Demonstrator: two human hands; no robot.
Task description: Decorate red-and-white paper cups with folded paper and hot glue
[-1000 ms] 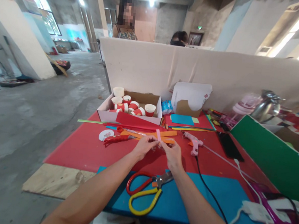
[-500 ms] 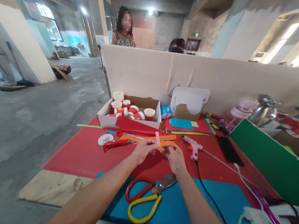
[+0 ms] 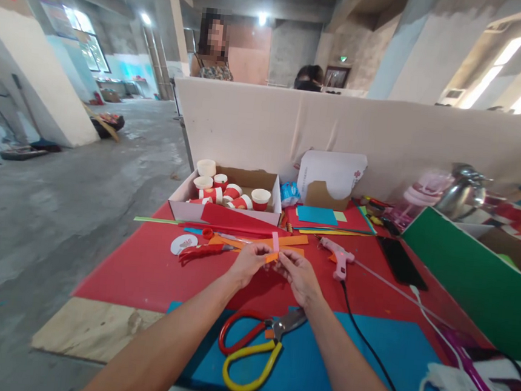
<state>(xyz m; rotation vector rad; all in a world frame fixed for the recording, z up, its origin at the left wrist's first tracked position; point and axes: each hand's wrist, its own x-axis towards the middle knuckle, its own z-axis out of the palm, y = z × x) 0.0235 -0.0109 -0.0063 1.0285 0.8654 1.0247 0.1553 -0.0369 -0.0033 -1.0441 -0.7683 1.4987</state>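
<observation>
My left hand (image 3: pixel 249 263) and my right hand (image 3: pixel 298 275) meet above the red sheet (image 3: pixel 145 264) on the table. Both pinch crossed paper strips: a pink strip (image 3: pixel 275 241) stands upright between the fingertips, and an orange strip (image 3: pixel 272 257) lies across it. Just beyond the hands lie loose orange strips (image 3: pixel 295 241). Large scissors with red and yellow handles (image 3: pixel 252 341) rest on the blue sheet (image 3: pixel 364 363) below my wrists. A pink glue gun (image 3: pixel 338 257) lies to the right of my right hand.
A cardboard box of red paper cups (image 3: pixel 226 194) stands behind the strips. Small red scissors (image 3: pixel 203 250) lie at left. A black phone (image 3: pixel 401 261), cables, a green board (image 3: pixel 472 278) and a kettle (image 3: pixel 464 189) crowd the right. Two people stand behind the white partition (image 3: pixel 361 131).
My hands have shifted only slightly; the orange strip now shows between the fingertips beside the pink one. The camera tilted a little.
</observation>
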